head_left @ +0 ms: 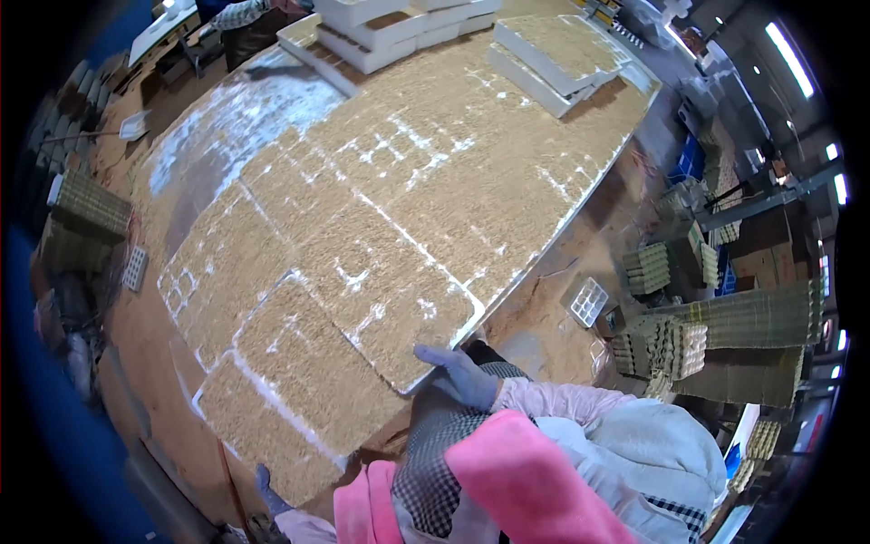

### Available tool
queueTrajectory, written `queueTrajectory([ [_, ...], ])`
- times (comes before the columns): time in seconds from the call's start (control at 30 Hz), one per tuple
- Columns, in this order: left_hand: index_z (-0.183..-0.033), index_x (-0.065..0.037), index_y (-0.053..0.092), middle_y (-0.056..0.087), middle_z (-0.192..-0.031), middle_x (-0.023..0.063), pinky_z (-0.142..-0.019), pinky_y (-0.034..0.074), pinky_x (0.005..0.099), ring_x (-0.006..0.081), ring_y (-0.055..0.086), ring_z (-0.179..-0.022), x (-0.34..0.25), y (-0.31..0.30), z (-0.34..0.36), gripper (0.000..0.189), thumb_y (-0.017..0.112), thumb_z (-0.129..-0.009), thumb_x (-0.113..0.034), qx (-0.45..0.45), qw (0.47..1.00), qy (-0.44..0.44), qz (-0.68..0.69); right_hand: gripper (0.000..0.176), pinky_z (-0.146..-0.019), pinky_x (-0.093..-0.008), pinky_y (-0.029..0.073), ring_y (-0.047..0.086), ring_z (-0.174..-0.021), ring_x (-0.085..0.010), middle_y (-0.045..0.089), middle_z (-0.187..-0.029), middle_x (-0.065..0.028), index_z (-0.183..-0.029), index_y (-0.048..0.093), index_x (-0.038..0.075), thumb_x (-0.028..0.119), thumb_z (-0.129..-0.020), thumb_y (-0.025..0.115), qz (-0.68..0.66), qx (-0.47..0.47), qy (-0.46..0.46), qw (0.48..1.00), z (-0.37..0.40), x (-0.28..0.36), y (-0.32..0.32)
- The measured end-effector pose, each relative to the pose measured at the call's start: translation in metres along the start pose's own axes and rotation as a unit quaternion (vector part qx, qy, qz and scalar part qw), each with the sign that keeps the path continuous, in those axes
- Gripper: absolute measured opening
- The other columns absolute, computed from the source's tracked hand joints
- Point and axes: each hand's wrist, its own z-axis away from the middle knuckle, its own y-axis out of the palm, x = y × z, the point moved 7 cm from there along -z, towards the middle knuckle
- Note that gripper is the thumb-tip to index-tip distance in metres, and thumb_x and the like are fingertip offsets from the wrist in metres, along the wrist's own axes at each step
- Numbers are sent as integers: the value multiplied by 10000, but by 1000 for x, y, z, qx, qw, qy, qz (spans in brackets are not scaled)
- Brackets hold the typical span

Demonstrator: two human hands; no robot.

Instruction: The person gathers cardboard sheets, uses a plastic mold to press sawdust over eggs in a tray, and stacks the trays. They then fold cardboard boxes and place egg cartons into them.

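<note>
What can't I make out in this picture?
In the head view:
Left hand: fingers mostly hidden, seemingly by the edge of the filled trays.
Right hand: some fingers hidden, seemingly beneath the tray edge too.
Other person: head cut off by the top edge.
Tray stack: top cut off by the same edge.
Tan filling: grains too small to identify.

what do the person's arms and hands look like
Pale pink sleeves run down to the left hand and right hand; light grey fabric covers the upper right arm. Whether thin gloves cover the fingers is hard to tell.
</note>
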Motion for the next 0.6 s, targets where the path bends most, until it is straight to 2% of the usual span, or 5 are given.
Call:
queueTrajectory([
  [0.17, -1348, -43, 348, 464, -1291, 180, -908, 458, 482, 352, 511, -1111, 1, 87, 11, 655, 577, -820, -358, 59, 998, 27, 2, 358, -879, -299, 458, 561, -1014, -169, 585, -1119, -92, -1159, 553, 33, 258, -882, 582, -23, -12, 26, 999, 23, 56, -33],
  [0.33, -1340, -36, 353, 483, -1260, 186, -892, 469, 477, 349, 519, -1098, 48, 195, -38, 641, 576, -816, -330, 112, 991, 71, -24, 302, -950, -321, 438, 553, -1080, -221, 568, -1156, -137, -1165, 539, 16, 119, -882, 546, 357, -55, -341, 868, 35, 145, -129],
  [0.37, -1331, -30, 361, 495, -1244, 184, -879, 478, 468, 342, 531, -1081, 59, 218, -53, 634, 582, -813, -321, 116, 988, 96, -35, 302, -950, -321, 438, 553, -1080, -221, 568, -1156, -137, -1165, 539, 16, 119, -882, 546, 360, -51, -347, 864, 27, 163, -151],
  [0.43, -1315, -20, 377, 519, -1211, 181, -854, 496, 449, 329, 556, -1047, 85, 244, -89, 621, 595, -806, -302, 118, 980, 152, -59, 444, -1020, -415, 376, 478, -1183, -281, 495, -1276, -152, -1278, 419, -7, 109, -869, 548, -278, 28, -27, 960, -11, 161, -206],
  [0.6, -1283, 5, 403, 563, -1154, 184, -849, 504, 444, 337, 590, -995, 156, 332, -164, 577, 568, -844, -330, 126, 968, 152, -156, 455, -998, -386, 402, 501, -1148, -241, 518, -1238, -133, -1259, 421, -19, 161, -870, 572, -21, -15, -122, 992, -59, 225, -346],
])
